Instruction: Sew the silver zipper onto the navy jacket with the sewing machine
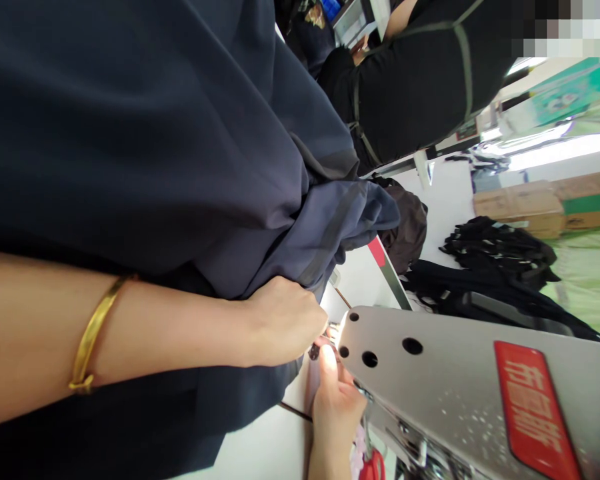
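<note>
A large sheet of navy cloth (pixel 145 153) fills the left side of the head view, bunched toward the middle with a darker band across a fold. My left hand (pixel 285 320), with a gold bangle on its wrist, is closed in a fist at the cloth's edge and grips it. Beside it, my right hand (pixel 335 400) reaches in under the head of a grey sewing machine (pixel 445 373), thumb and fingers pinched together. What the pinch holds is hidden. A small dark speckled piece (pixel 313 351) shows by the thumb. The machine's head covers the needle area.
Red-handled scissors (pixel 374 465) lie beneath the machine arm. A person in black (pixel 410 87) sits at the top. Dark garments (pixel 500 253) are piled near cardboard boxes (pixel 520 207) at the right. The white tabletop (pixel 260 440) shows below the cloth.
</note>
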The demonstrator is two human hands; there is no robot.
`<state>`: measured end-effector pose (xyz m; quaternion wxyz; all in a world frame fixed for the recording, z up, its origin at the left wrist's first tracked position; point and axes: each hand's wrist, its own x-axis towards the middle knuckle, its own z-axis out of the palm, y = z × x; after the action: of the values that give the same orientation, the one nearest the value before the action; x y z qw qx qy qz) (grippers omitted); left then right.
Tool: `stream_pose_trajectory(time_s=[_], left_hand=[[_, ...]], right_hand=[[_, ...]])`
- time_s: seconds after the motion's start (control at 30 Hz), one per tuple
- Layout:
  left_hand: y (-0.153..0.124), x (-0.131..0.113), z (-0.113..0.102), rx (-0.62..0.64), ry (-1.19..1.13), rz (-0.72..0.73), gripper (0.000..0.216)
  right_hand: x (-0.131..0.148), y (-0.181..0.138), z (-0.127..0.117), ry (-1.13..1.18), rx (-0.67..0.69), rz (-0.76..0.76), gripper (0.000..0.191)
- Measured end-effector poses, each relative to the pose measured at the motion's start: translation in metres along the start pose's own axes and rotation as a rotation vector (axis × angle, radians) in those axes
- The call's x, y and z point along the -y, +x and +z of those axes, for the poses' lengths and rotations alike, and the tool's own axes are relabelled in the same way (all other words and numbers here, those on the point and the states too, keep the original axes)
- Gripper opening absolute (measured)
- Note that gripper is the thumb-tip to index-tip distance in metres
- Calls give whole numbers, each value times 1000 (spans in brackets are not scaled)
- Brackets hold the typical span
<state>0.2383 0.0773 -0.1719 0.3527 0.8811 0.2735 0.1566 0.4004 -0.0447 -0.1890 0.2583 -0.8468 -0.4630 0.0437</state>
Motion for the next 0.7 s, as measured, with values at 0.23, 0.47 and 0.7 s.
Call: stream_pose_trajectory(time_s=[0.23, 0.47, 0.7], left_hand=[[0, 0, 1, 7, 6, -1, 12], [0, 0, 0, -8, 9, 3, 18], [3, 1, 6, 3, 15, -2, 12]], right_hand=[[1, 0, 0, 48, 5, 16, 39], [4, -1, 2, 26, -15, 8, 39], [23, -3, 6, 17, 50, -127, 39]])
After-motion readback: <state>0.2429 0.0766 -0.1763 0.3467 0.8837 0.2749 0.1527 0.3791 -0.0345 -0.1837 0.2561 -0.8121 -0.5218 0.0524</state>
